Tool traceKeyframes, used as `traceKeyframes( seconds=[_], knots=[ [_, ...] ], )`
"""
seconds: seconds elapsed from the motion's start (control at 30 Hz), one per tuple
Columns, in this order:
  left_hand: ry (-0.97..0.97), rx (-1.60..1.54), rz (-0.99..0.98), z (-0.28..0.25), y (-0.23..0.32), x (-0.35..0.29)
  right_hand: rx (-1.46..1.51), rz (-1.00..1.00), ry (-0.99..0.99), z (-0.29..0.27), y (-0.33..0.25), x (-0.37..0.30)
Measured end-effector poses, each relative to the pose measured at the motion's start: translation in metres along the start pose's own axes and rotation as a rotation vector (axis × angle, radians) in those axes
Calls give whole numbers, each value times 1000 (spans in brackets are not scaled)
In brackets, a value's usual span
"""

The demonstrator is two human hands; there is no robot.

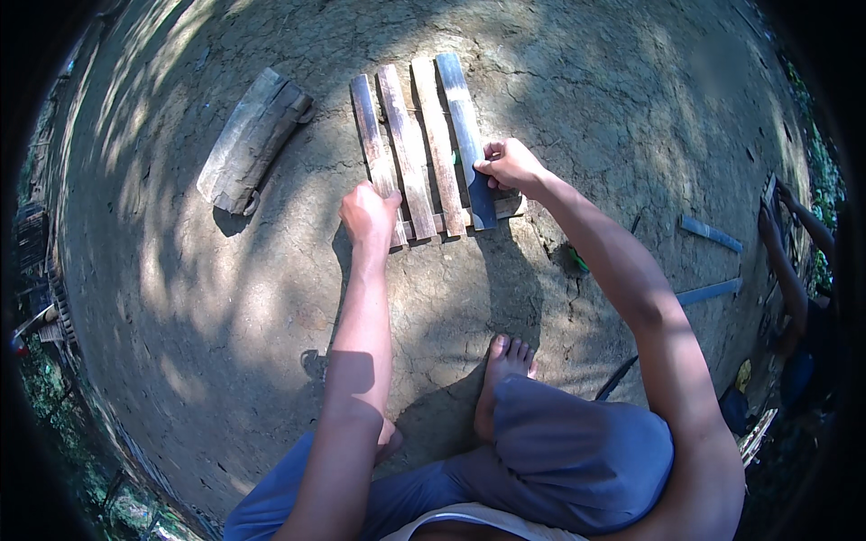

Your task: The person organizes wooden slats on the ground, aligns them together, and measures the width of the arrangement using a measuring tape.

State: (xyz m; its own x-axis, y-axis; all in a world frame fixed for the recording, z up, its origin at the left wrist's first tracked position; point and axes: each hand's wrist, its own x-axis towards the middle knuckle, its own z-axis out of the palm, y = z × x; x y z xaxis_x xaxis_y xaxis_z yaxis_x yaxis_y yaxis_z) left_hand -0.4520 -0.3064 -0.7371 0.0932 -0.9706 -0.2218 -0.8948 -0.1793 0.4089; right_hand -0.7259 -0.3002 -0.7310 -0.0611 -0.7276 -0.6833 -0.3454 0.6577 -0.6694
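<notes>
Several flat wooden slats [435, 126] lie side by side with narrow gaps on the dirt ground. Their near ends rest across a crosspiece [511, 207]. My left hand [368, 213] is closed around the near part of the leftmost slat [368, 117], its thumb along the right edge. On the other side, my right hand [511, 168] pinches the right edge of the dark rightmost slat [458, 104], a little below its middle. What lies under the far ends of the slats is hard to make out.
A thick split log [245, 144] lies to the left. Loose strips [711, 233] are on the ground at right, near another person's hands [769, 221] and arms. A small green object [577, 261] sits below my right forearm. My bare foot [508, 361] is on the ground.
</notes>
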Motion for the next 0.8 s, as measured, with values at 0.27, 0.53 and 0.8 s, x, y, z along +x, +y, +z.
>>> traceKeyframes(
  seconds=[0.27, 0.53, 0.8],
  knots=[
    [-24, -22, -14, -2, 2, -1, -26, 2, 5, 0, -1, -1],
    [-25, 12, -19, -2, 3, -1, -13, -7, 6, 0, 0, 1],
    [-41, -18, -23, -3, 2, 0, -36, -24, 4, -1, 3, 6]
  ],
)
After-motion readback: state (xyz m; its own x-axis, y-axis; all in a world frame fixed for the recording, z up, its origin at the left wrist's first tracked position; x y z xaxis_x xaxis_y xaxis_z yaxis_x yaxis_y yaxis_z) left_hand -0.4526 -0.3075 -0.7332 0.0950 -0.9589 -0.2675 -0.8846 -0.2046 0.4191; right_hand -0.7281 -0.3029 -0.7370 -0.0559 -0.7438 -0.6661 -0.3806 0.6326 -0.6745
